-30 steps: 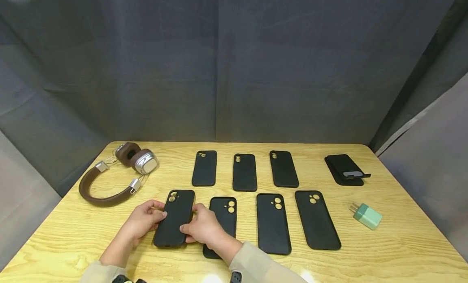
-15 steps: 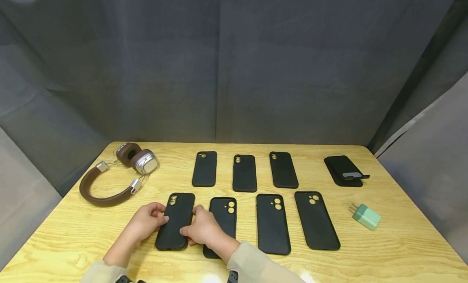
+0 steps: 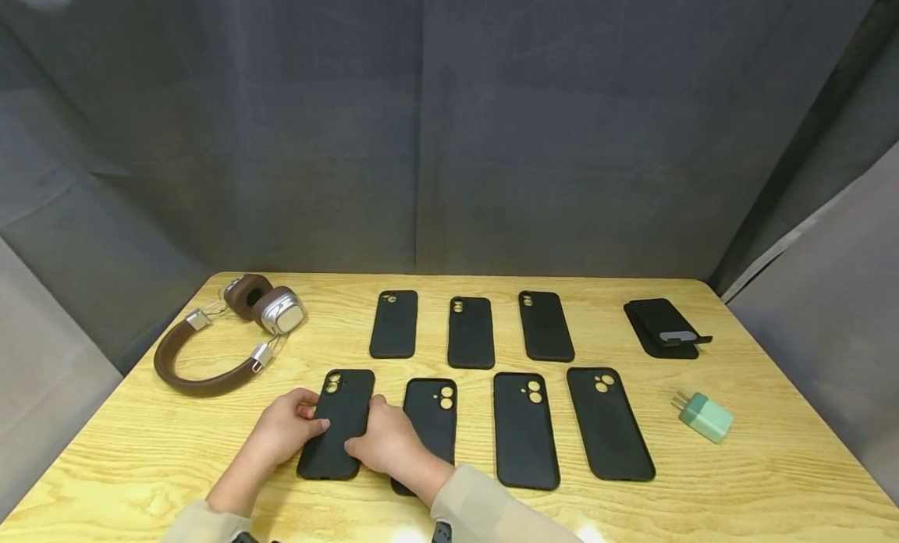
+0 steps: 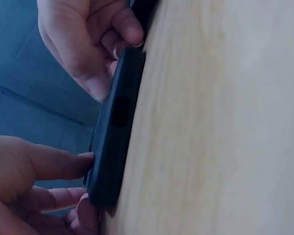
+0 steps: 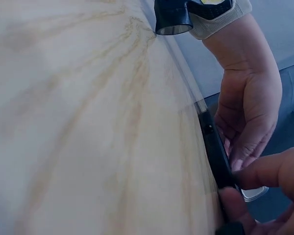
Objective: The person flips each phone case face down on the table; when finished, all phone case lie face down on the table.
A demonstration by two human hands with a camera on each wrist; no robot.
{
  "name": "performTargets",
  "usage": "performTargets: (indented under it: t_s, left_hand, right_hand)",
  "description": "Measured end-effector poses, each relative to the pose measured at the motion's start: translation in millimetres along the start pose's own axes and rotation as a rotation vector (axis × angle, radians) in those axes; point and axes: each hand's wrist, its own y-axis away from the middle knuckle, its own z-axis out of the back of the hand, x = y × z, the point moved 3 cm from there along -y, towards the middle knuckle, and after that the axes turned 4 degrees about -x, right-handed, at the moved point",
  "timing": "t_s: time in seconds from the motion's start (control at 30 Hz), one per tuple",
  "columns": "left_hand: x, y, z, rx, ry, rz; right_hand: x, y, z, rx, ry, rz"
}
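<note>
In the head view a black phone case (image 3: pixel 340 418) lies back up at the front left of the table, its camera holes at the top left. My left hand (image 3: pixel 286 427) pinches its left long edge, thumb on the back. On the opposite edge my right hand (image 3: pixel 390 440) holds it the same way, the wrist passing over part of a second phone case (image 3: pixel 428 418). The left wrist view shows the held case low and flat against the tabletop, between both thumbs and fingers. Seen from the right wrist, its edge runs close along the wood.
Two more phone cases (image 3: pixel 525 434) continue the front row to the right. Three others (image 3: pixel 470 332) form a back row. Brown headphones (image 3: pixel 204 385) lie at left. A black folding stand (image 3: pixel 659 324) and a green plug charger (image 3: pixel 706 417) sit at right. Grey curtains (image 3: pixel 449 137) hang behind.
The held phone case has come down and slightly toward the front edge, both hands moving with it. In the last half second it stays nearly still. The other things keep their places.
</note>
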Motion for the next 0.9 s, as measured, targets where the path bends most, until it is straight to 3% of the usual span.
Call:
performTargets:
  t_s: [0.1,0.2,0.47,0.63,0.9]
  left_hand:
    - [-1.2,-0.2,-0.4,0.002,-0.054,0.006]
    - [-0.6,-0.5,-0.7,0.000,-0.069,0.007]
    - [-6.4,4.0,-1.0,-0.044,-0.048,-0.028]
    - [-23.4,9.8,1.4,-0.081,0.005,-0.106]
    - [-50.4,15.0,-6.6,-0.049,0.176,-0.155]
  right_hand:
    - [0.8,-1.1,-1.2,-0.014,0.065,0.009]
    - [0.6,-1.2,-1.6,-0.009,0.062,0.008]
    - [-2.8,5.7,9.4,-0.020,-0.077,0.010]
    - [-1.7,11.4,25.0,-0.011,-0.178,0.020]
    - [-1.6,21.5,56.5,-0.008,-0.323,0.049]
